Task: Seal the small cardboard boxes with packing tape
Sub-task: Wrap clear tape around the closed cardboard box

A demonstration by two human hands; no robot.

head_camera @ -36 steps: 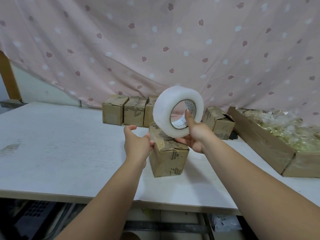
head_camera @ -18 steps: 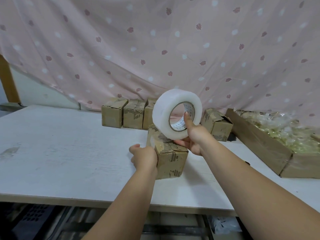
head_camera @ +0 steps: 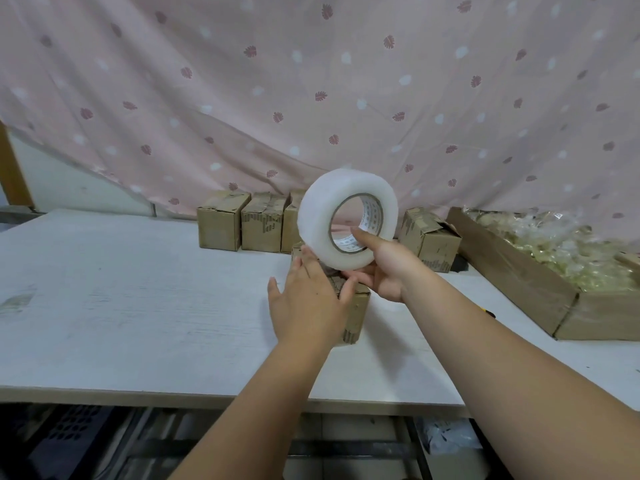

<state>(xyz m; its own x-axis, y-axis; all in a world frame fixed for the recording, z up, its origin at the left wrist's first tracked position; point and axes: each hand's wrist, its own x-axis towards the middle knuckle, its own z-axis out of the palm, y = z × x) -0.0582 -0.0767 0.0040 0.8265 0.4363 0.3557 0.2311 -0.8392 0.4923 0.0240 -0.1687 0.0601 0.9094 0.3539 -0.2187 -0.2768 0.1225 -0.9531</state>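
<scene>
Right hand (head_camera: 384,271) grip curled on packing tape roll (head_camera: 318,216), thumb in core, just above cardboard box (head_camera: 356,313) on surface (head_camera: 138,306). Left hand (head_camera: 308,303) flat on box, fingers straight. Risk: box slides under pull, tape wrinkles.

Body check, person only. Two arms in frame, both bare: left forearm (head_camera: 263,410) and right forearm (head_camera: 502,348) show uncovered skin from the frame edge up to the wrist (where any sleeve ends is out of shot, can't tell). Both read thick at the bottom edge and taper hard to narrow wrists, which is wide-angle lens stretch. Surface smooth and even, soft shading along the undersides. Bare left hand (head_camera: 308,306), seen from the back: faint knuckle ridges, fingers (head_camera: 310,271) rounded at the tips. Bare right hand (head_camera: 384,268), seen from the thumb side: broad base, thumb (head_camera: 367,239) tapering to a blunt tip. Nail detail too soft to read.
</scene>
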